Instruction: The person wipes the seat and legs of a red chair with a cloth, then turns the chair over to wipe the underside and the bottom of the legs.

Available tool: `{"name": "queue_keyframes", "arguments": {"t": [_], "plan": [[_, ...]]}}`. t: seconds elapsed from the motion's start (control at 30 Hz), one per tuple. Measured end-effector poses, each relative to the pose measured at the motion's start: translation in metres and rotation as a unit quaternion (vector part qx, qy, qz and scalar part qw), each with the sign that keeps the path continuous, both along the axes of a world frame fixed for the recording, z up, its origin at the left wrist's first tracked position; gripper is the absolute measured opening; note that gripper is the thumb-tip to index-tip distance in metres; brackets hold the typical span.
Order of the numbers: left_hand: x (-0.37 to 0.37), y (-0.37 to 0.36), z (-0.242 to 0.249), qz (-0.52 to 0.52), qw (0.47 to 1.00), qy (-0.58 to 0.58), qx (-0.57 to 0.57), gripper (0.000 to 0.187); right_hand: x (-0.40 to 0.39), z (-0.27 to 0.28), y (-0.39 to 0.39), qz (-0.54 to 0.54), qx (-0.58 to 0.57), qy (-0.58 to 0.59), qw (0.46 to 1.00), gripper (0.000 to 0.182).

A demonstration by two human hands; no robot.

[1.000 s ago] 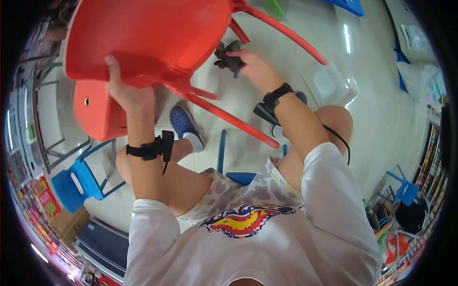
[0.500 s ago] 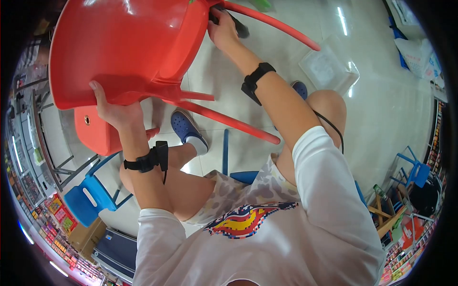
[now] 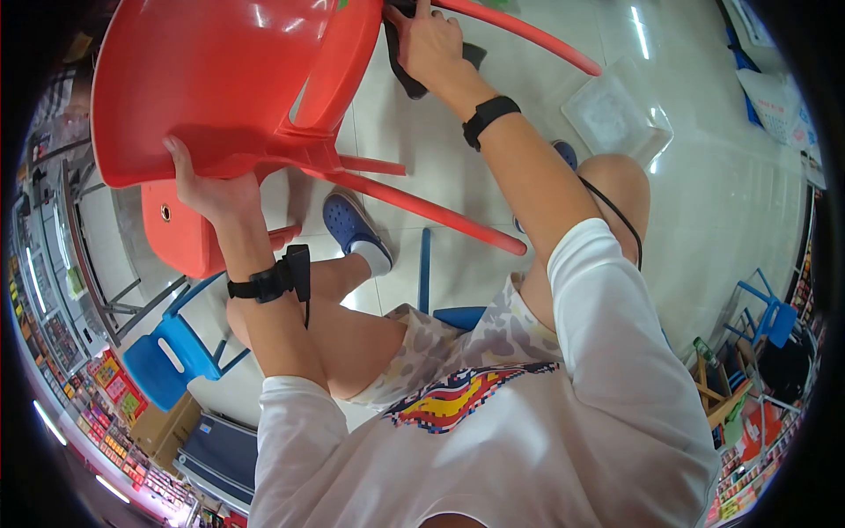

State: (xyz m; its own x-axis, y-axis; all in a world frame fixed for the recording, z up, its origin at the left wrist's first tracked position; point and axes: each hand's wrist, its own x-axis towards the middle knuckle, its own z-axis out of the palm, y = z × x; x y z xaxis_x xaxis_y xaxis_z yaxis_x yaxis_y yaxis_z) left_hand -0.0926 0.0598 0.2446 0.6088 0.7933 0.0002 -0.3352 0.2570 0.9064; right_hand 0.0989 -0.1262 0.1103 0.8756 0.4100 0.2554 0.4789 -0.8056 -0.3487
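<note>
Your left hand is gripping the red plastic chair by its edge; your right hand, nearer the upper leg, is holding dark cloth beside the leg's root.

There are two hands, two black bands and one dark rag. I count one red chair, one red thing with a hole, and three blue seats. Two blue shoes show, and one white sock. There is one clear tub, one white bag, one brown box and one white shirt.
</note>
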Motion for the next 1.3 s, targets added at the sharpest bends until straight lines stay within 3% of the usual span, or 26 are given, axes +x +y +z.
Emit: {"name": "queue_keyframes", "arguments": {"t": [0.33,0.4,0.5,0.73,0.83,0.9,1.2,1.3], "plan": [[0.000,0.007,-0.005,0.030,1.000,0.006,0.008,0.062,-0.010,0.011,-0.006,0.087,-0.012,0.094,0.992,0.043],[-0.001,0.009,-0.006,0.029,1.000,0.009,-0.005,0.063,-0.015,-0.010,0.006,0.074,-0.020,0.014,0.997,0.039],[-0.003,0.014,-0.011,0.026,1.000,-0.002,-0.013,0.062,-0.033,-0.014,0.012,0.085,-0.082,0.007,0.993,0.039],[-0.006,0.016,-0.015,0.031,0.999,0.000,-0.024,0.061,-0.048,-0.021,0.024,0.122,-0.054,0.014,0.991,0.029],[-0.004,0.014,-0.013,0.032,0.999,-0.003,-0.018,0.060,-0.065,-0.004,0.019,0.147,-0.050,0.028,0.987,0.044],[-0.003,0.013,-0.014,0.055,0.998,-0.013,-0.038,0.052,-0.076,-0.002,0.016,0.213,-0.104,0.015,0.971,0.040],[-0.003,0.012,-0.014,0.058,0.997,-0.011,-0.051,0.050,-0.107,-0.005,0.024,0.319,-0.106,-0.021,0.942,0.016],[-0.003,0.014,-0.015,0.066,0.997,-0.002,-0.047,0.049,-0.113,-0.011,0.029,0.308,-0.064,-0.034,0.949,0.013]]}}
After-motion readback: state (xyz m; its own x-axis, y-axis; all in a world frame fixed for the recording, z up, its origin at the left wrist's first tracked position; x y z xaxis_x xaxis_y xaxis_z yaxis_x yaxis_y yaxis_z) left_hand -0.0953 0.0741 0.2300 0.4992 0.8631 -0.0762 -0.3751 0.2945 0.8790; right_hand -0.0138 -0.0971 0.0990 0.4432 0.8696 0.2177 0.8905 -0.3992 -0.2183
